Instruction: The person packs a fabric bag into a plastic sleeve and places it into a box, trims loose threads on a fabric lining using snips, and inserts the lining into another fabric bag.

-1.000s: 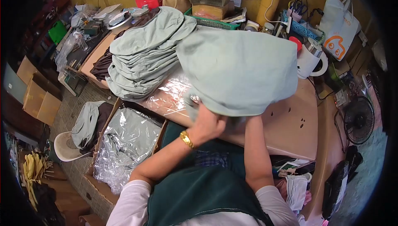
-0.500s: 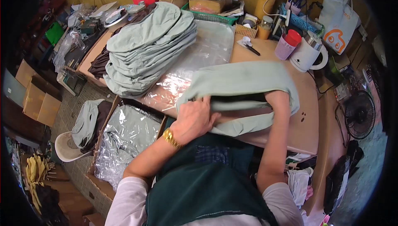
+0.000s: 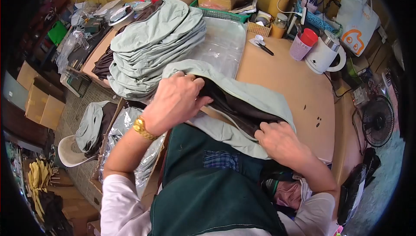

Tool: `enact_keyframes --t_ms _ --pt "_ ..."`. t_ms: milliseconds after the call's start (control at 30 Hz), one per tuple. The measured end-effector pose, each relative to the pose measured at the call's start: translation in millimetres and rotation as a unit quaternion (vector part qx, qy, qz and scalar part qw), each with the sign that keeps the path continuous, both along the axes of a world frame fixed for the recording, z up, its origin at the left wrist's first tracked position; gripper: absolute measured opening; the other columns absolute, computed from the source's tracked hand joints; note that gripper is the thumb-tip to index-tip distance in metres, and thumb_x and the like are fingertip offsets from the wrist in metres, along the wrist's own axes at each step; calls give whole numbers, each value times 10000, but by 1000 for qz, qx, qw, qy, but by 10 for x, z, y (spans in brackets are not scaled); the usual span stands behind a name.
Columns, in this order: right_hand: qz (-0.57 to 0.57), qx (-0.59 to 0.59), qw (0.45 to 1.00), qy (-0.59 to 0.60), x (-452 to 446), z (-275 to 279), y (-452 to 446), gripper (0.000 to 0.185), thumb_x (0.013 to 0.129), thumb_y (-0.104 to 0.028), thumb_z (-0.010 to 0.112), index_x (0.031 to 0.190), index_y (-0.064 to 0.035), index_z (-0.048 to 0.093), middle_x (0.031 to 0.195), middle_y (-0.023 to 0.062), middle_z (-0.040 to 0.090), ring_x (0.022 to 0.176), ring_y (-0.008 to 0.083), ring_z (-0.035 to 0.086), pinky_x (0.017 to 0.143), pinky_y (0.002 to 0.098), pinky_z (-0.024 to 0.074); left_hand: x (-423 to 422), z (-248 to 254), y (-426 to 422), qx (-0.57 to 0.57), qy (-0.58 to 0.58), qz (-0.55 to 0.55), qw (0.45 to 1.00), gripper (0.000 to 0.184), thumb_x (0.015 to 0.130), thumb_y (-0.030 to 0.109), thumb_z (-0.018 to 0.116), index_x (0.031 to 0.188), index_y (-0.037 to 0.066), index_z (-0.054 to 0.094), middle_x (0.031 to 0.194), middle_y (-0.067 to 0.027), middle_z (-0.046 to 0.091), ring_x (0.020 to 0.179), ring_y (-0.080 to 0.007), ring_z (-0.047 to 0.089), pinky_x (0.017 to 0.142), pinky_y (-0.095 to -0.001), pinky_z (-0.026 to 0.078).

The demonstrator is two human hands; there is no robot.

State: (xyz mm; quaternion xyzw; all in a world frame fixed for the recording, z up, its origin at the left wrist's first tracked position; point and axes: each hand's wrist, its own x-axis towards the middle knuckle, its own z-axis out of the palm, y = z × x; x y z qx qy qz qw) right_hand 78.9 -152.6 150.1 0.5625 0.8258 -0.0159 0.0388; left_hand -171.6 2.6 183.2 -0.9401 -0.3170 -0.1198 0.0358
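A pale grey-green fabric piece (image 3: 253, 95) with a dark brown lining lies across the near part of the table, its opening facing up. My left hand (image 3: 177, 99), with a gold watch at the wrist, grips the rim at the left end. At the right end, my right hand (image 3: 279, 140) pinches the near edge, fingers curled over the cloth. Behind my left hand rises a stack of similar grey-green pieces (image 3: 151, 32). Clear plastic sheets (image 3: 223, 41) lie flat to the right of the stack.
An open box (image 3: 123, 127) of plastic-wrapped cloth stands at the left, beside a white stool (image 3: 71, 151) with more cloth. On the table (image 3: 277, 71) are a black-handled tool (image 3: 265, 49), a pink cup (image 3: 299, 47) and a white kettle (image 3: 320, 56). A fan (image 3: 377, 120) is at right.
The fabric piece has come down from a raised position onto the table and turned, showing its dark lining. My left hand has moved up and left; my right hand has come out of the opening onto the near edge.
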Motion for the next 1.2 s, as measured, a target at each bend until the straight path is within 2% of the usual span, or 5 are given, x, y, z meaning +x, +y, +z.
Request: enact_keyframes --t_ms 533,667,800,967,1200 --pt "-92 -229 967 64 714 1295 -185 161 813 -221 684 780 -65 664 699 85 636 753 268 634 1126 595 188 -162 826 -214 -241 64 -472 845 490 680 435 785 978 91 605 895 -14 671 1045 -296 589 977 -566 334" --pt "-133 509 849 -56 536 1234 -63 241 872 -257 607 792 -42 681 816 183 648 842 294 628 1027 535 341 -42 966 -261 -20 78 -149 986 563 656 436 802 1005 81 539 782 -117 635 761 -341 638 838 -472 445" --pt "-27 -451 886 105 507 1142 5 249 838 -316 624 898 -93 718 992 174 678 1014 321 604 959 432 411 -60 1054 -230 -268 362 -183 874 633 676 409 802 1128 63 526 774 -153 662 766 -366 659 844 -463 494" --pt "-136 364 914 -119 707 1112 93 400 812 -264 678 1148 -58 610 1164 124 631 1092 301 576 1057 579 257 -120 966 -5 311 24 10 950 776 638 314 842 1320 180 498 1159 -78 626 1158 -287 555 1101 -512 274" --pt "-186 237 949 -90 497 641 -125 369 837 -223 658 1162 -70 573 1014 94 614 1035 247 586 1074 569 250 35 264 -335 121 73 19 990 804 666 354 816 1352 98 484 1064 -50 603 1113 -342 548 1126 -644 141"
